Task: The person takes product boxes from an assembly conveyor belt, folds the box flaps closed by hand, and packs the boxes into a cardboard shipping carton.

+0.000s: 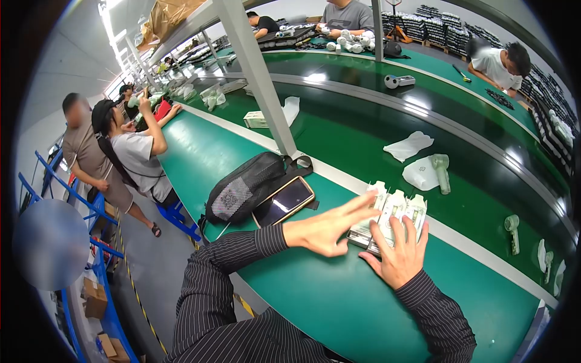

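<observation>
A row of small pale-green and white cartons (396,204) stands at the far edge of the green workbench, their top flaps raised. My right hand (396,257) grips the cartons from the near side, fingers spread over them and thumb at the left. From the left, my left hand (324,228) reaches across with its fingers stretched out, the fingertips at the flaps of the leftmost carton. It holds nothing that I can see. What lies inside the cartons is hard to make out.
Left of my hands lie a phone (284,201) and a black mesh bag (242,187). Beyond a pale rail, the green conveyor (345,139) carries a bagged handheld fan (440,173), another fan (512,233) and a carton (255,120). A metal post (254,72) rises ahead. Other people work nearby.
</observation>
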A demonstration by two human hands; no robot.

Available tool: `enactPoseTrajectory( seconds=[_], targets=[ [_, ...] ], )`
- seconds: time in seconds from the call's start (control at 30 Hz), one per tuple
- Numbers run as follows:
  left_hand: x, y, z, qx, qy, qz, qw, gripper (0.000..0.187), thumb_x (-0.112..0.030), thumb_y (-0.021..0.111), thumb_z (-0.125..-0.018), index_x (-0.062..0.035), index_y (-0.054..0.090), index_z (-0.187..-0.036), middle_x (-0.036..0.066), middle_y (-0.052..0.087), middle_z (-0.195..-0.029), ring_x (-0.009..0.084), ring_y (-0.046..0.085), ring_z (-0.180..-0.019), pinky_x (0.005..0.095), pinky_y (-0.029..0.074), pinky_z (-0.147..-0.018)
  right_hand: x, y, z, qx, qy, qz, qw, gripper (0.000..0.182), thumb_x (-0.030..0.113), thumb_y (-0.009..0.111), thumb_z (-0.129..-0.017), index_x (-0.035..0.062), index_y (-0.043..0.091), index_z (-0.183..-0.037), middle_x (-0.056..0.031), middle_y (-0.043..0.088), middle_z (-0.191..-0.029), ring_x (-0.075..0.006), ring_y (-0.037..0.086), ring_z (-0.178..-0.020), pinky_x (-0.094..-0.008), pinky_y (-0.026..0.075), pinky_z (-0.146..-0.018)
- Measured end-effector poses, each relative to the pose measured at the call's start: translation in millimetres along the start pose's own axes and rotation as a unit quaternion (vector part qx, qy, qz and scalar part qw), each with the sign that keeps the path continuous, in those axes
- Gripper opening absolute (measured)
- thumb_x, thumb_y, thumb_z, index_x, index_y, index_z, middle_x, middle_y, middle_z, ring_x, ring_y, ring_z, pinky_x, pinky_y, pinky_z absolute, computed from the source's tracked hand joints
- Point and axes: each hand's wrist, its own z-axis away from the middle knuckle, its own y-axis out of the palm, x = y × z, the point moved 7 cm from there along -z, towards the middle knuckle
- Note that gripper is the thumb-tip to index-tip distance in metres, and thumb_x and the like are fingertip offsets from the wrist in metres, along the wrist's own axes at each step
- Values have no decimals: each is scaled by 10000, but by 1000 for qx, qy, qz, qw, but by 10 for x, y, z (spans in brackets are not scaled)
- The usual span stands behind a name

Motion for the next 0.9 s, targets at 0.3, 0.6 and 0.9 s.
enactPoseTrajectory(
  seconds=[0.3, 0.6, 0.9],
  targets=[
    [639, -362, 50, -290, -105, -31, 951, 314, -54, 644, -917, 7, 644, -1224, 182, 683, -1264, 289, 708, -1045, 364, 578, -858, 69, -17, -88, -31, 19, 41, 999, 820, 638, 757, -774, 361, 521, -1508, -204, 524, -1384, -426, 486, -1302, -781, 305, -1048],
    [903, 102, 144, -224, -194, 133, 946, 269, -118, 550, -1060, 76, 638, -1225, 129, 722, -1122, 154, 657, -1016, 295, 512, -920, 21, 336, 51, -26, 52, 6, 998, 798, 678, 641, -868, 350, 421, -1561, -152, 440, -1574, -398, 416, -1436, -860, 283, -1005],
    [1029, 157, 218, -196, -155, 125, 960, 288, -43, 533, -1024, 110, 608, -1256, 162, 705, -1148, 193, 667, -1039, 302, 515, -943, -41, 494, 31, -12, 65, -34, 997, 845, 662, 748, -777, 375, 444, -1511, -143, 275, -1671, -404, 242, -1540, -709, 436, -859]
  ],
)
